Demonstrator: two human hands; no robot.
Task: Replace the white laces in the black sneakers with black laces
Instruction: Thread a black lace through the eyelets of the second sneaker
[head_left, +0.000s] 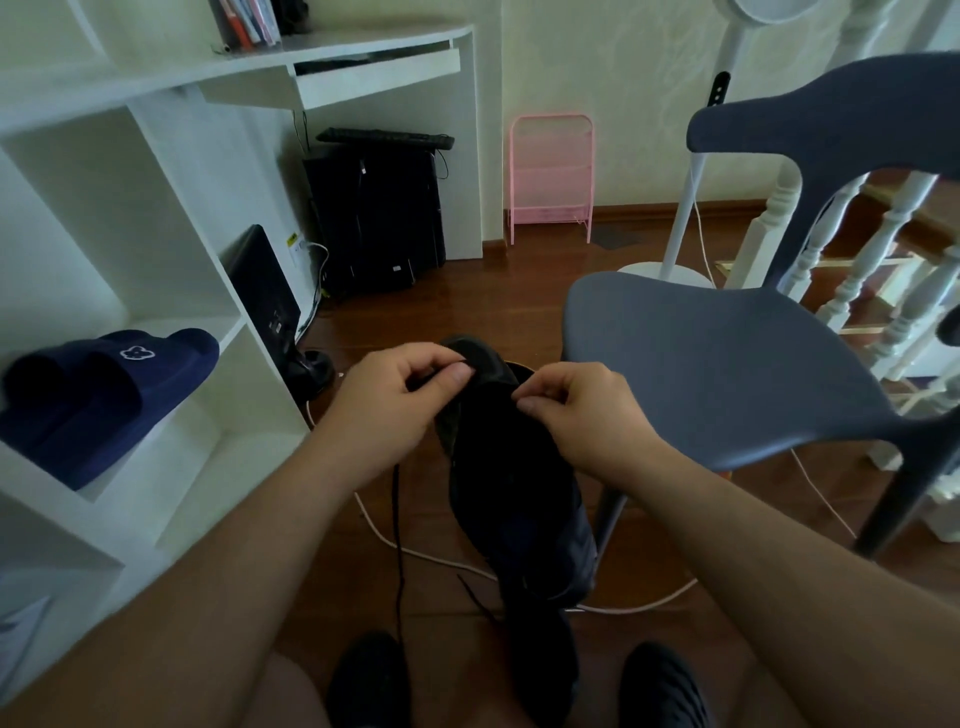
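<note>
A black sneaker (511, 467) is held up in front of me, its far end pointing away, too dark to make out eyelets. My left hand (400, 400) pinches at its upper left edge with thumb and fingers curled. My right hand (576, 410) pinches at the upper right edge. A black lace (397, 545) hangs down from under my left hand toward the floor. A second lace end (475, 597) trails below the sneaker. Another dark shoe (543, 660) lies on the floor beneath it. White laces are not visible.
A grey chair (727, 358) stands close on the right. White shelves (171, 291) on the left hold navy slippers (104, 395). A white cable (441, 561) curves over the wooden floor. My feet in black shoes (371, 680) are at the bottom. A computer tower (374, 213) sits under the desk.
</note>
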